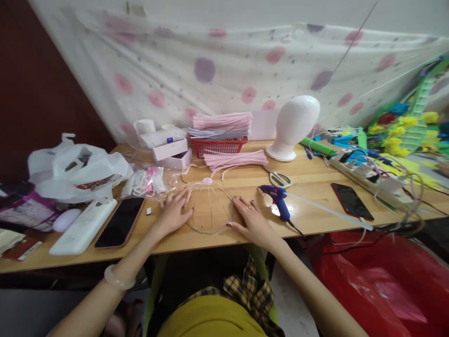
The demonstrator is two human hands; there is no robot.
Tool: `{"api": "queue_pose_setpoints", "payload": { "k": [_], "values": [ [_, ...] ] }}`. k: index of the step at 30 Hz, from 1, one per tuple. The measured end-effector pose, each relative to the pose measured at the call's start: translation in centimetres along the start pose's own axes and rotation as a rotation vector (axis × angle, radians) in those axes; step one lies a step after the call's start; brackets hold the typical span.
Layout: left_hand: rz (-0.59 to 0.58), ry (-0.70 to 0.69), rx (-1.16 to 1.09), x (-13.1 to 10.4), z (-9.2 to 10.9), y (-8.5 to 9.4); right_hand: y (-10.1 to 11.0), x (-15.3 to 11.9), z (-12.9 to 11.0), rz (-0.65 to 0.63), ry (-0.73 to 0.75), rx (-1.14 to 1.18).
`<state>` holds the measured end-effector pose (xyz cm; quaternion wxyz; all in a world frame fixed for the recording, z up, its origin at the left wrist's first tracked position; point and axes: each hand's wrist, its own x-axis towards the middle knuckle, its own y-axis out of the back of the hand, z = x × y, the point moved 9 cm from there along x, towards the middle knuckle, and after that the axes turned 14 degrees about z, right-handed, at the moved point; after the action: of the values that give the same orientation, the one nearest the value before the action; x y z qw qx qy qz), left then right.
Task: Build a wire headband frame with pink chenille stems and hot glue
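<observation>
Left grip [174, 210] and right grip [250, 217], both palm-down on the pale wooden counter [312, 178], fingers loosely spread, clasping nothing! Right between them lies the round thin-wire frame [211, 211], a pale pink oval disc [207, 181] at its far edge. Beyond the right grip's outer side, a blue plastic glue gun [279, 202]!

Left of the left hand [173, 213], a white square [148, 211] is too small to identify and, farther out, a purple package [31, 210] is cut off, as is a red plastic bag [351, 276] right of the right hand [251, 219].
</observation>
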<state>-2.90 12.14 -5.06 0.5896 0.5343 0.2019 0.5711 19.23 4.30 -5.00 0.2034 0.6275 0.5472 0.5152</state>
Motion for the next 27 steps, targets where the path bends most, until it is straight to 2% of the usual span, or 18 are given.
{"api": "queue_pose_setpoints", "payload": {
  "k": [13, 24, 27],
  "values": [
    [-0.023, -0.072, -0.105, -0.5, 0.1, -0.1, -0.6, 0.9, 0.4, -0.087, 0.017, -0.003],
    [0.085, -0.019, -0.202, -0.2, -1.1, -0.1, -0.2, 0.9, 0.2, -0.028, 0.034, 0.022],
    [0.12, 0.001, -0.252, -0.4, -1.4, 0.5, 0.0, 0.6, 0.1, -0.047, 0.029, 0.033]
  ]
}}
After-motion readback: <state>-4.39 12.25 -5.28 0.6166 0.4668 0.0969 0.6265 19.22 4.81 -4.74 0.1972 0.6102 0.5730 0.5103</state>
